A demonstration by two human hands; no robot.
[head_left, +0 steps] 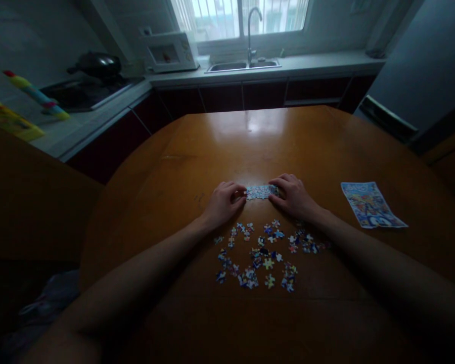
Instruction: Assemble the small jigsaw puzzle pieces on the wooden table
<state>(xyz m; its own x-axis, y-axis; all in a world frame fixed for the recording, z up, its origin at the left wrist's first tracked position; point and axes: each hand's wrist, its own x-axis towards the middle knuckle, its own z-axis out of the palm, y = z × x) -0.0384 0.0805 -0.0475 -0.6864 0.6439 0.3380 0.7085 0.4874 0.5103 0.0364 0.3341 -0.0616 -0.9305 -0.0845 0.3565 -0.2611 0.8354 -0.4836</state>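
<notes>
A small joined strip of jigsaw puzzle (261,192), pale blue and white, lies flat on the wooden table (212,146). My left hand (226,199) grips its left end between thumb and fingers. At the opposite end, my right hand (291,194) pinches the strip the same way and hides part of that edge. Loose jigsaw pieces (268,263) in many colours are scattered in small clusters nearer to me, below both hands and between my forearms.
To the right lies a creased picture sheet (373,205) with a colourful print. Beyond the table stand a counter with a sink (242,65), a microwave (170,52), and a stove with a dark pan (98,64). A grey fridge-like cabinet (428,71) is at the far right.
</notes>
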